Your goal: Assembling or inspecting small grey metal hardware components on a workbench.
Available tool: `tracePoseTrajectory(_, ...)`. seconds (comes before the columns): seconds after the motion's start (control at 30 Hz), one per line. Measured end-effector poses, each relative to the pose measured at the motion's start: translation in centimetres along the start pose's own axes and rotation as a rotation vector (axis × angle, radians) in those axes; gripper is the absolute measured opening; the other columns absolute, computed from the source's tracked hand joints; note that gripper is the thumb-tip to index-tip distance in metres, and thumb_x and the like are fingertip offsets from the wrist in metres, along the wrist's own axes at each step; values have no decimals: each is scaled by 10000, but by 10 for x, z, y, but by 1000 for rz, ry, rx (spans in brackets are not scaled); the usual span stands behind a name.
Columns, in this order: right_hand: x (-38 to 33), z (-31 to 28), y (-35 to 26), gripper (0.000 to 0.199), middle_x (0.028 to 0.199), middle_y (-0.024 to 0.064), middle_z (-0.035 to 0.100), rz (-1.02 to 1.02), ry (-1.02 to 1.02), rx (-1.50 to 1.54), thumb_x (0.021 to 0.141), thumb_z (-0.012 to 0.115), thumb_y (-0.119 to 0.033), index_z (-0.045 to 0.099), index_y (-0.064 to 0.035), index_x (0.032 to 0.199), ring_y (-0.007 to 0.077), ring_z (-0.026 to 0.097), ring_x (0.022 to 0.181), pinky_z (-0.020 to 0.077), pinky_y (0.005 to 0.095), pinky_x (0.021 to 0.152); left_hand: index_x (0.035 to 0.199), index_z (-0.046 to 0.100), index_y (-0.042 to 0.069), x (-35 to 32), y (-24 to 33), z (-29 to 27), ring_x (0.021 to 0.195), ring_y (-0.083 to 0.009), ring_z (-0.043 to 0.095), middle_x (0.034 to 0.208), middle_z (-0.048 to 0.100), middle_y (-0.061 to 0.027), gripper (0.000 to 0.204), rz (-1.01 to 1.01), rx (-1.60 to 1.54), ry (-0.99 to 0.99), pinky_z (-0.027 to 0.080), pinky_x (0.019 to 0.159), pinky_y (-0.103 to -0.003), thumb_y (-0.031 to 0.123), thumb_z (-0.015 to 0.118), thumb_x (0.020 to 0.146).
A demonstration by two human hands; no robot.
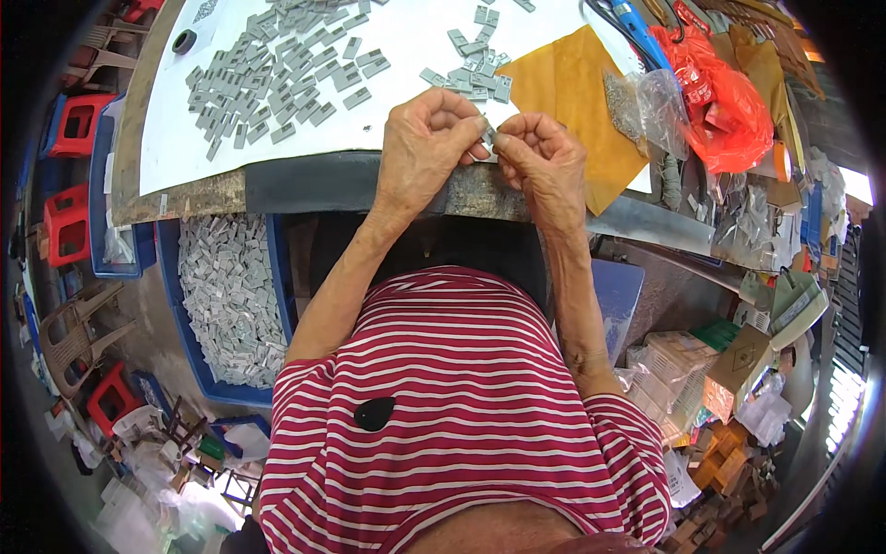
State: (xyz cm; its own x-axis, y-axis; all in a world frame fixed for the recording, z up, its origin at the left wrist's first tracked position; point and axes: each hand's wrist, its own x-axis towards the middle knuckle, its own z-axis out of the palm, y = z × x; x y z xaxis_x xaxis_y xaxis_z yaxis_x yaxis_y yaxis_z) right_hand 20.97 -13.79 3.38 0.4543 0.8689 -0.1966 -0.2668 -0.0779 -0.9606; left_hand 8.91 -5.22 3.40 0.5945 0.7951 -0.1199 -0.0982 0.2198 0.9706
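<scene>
Hands (pixel 486 152), two, on one grey piece (pixel 489 138)

A small grey piece (pixel 488 138) is pinched between the fingertips of the left hand (pixel 423 148) and the right hand (pixel 546 164), held together at the near edge of the tabletop (pixel 305 185). Many like grey pieces (pixel 277 78) are spread over a white sheet (pixel 406 37). A brown envelope (pixel 577 102) and a red plastic bag (pixel 724 102) are seen to the right. A blue bin (pixel 277 268) filled with grey pieces is seen below the edge.
</scene>
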Motion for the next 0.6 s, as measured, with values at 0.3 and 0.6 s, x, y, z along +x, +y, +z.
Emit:
tracePoseTrajectory(0.3, 1, 3, 0, 114, 613, -1, 537, 37, 2, -46, 785, 618, -61, 567, 13, 857, 44, 477, 499, 363, 159, 443, 817, 563, -47, -2, -2, -2, 561, -84, 588, 629, 609, -72, 101, 6, -10, 1, 466, 510, -187, 47, 586, 785)
tracePoseTrajectory(0.6, 0, 9, 5, 96, 605, -8, 525, -17, 27, -34, 791, 598, -47, 574, 16, 858, 38, 454, 497, 336, 162, 443, 894, 546, -47, -2, -5, -7, 604, -120, 612, 694, 613, -88, 128, 9, 5, -55, 500, 552, -205, 48, 564, 811)
